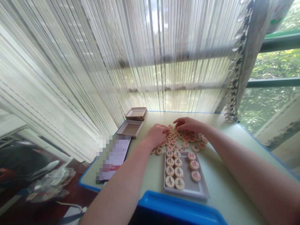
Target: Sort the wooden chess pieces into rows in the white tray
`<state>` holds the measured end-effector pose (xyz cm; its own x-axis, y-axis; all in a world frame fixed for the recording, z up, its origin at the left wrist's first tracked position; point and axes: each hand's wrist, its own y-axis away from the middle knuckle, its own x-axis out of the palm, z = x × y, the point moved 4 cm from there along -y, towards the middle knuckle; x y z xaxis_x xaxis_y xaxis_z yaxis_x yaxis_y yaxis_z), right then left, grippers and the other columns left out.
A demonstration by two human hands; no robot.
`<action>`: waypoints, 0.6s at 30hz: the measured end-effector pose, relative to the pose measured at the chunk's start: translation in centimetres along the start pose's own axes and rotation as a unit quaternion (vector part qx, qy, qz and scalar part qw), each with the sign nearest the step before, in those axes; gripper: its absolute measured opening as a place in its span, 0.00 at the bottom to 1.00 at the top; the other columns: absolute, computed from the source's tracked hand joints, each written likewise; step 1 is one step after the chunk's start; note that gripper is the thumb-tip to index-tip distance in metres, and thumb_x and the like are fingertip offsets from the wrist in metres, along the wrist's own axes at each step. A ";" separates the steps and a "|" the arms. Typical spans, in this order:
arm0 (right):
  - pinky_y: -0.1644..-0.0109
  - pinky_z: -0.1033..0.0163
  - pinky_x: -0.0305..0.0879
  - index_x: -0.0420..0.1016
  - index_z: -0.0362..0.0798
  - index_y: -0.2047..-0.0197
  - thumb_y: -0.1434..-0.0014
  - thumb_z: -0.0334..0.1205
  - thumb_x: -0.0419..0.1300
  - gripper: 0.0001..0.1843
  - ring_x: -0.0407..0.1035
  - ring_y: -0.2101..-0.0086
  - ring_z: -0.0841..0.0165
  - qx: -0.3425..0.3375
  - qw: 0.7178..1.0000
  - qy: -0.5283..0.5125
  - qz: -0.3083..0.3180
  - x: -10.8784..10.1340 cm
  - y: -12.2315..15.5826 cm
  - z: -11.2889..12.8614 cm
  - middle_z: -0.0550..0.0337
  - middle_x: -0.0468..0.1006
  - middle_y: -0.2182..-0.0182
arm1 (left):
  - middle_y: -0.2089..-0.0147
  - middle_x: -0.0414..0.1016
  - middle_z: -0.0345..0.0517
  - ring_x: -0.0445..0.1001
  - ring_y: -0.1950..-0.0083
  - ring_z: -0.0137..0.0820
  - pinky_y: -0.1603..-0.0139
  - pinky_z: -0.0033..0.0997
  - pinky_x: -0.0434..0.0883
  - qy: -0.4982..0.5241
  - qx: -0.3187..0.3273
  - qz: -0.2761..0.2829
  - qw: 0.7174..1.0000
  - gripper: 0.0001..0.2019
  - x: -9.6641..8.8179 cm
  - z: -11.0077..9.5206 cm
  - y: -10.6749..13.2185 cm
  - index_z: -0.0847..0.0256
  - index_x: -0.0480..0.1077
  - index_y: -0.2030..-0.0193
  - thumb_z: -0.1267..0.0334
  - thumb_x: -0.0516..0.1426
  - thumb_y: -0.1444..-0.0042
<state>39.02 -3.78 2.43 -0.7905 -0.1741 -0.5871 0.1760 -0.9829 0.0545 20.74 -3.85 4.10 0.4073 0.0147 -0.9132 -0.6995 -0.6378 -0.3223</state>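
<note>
Loose Chinese chess pieces [173,142], round wooden discs with red or black characters, lie in a spread group on the table. At the group's left side is my left hand [159,133], its fingers curled together with the tips at a chess piece; the grip is partly hidden. My right hand [186,125] reaches over the back of the group, fingers apart, lower fingertips touching pieces. Nearer me, a shallow grey tray [189,184] holds two columns of black-character pieces [174,167] on its left and three red-character pieces [194,165] on its right.
An open box lid [131,128] and a smaller brown-edged box [136,113] sit at the table's back left. A tablet-like screen [114,159], partly blurred, lies left of my left forearm. A blue-edged object [180,206] stands at the front. Behind the table hangs a string curtain [164,78].
</note>
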 end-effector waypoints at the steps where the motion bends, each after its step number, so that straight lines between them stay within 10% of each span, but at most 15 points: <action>1: 0.65 0.66 0.66 0.71 0.46 0.52 0.53 0.38 0.60 0.22 0.71 0.66 0.68 -0.001 1.000 -0.002 0.005 0.0 0.1 -0.1 0.57 0.78 0.61 | 0.54 0.76 0.41 0.70 0.51 0.30 0.44 0.31 0.65 0.002 0.012 0.005 1.000 0.16 0.2 -0.1 0.0 0.57 0.76 0.59 0.70 0.50 0.48; 18: 0.63 0.64 0.67 0.80 0.54 0.63 0.52 0.40 0.59 0.12 0.71 0.68 0.66 -0.003 0.981 0.189 -0.034 0.3 0.2 1.9 0.61 0.79 0.68 | 0.56 0.75 0.45 0.70 0.52 0.31 0.47 0.28 0.64 -0.077 -0.136 0.031 0.987 0.17 -1.5 1.0 0.4 0.57 0.75 0.58 0.75 0.49 0.50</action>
<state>37.72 -4.13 3.85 -0.5273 -0.0733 -0.8465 0.1348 -0.9909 0.0018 19.28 -3.40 5.06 0.2598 0.0735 -0.9629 -0.5274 -0.8244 -0.2052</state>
